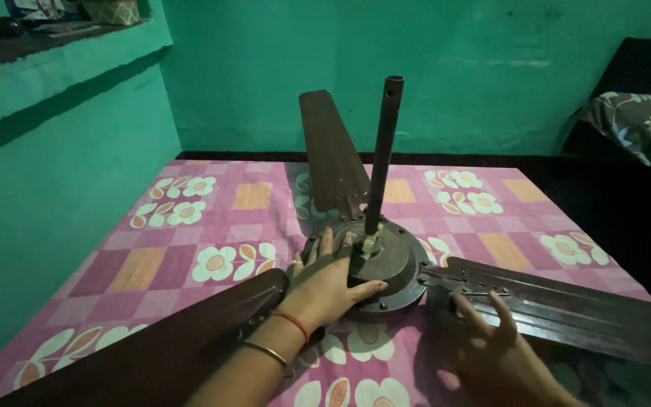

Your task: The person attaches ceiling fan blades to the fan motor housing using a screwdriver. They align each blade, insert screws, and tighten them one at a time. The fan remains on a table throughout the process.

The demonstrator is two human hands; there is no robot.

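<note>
Head view: one fan (386,260), three blades, two hands.

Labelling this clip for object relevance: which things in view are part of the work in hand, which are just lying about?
In hand:
- ceiling fan motor hub, under the left hand
- upright down rod
- right blade, touched by the right hand
- near-left blade and far blade

Lying about:
- floral bedsheet beneath
- patterned pillow
- clutter on the wall shelf
</note>
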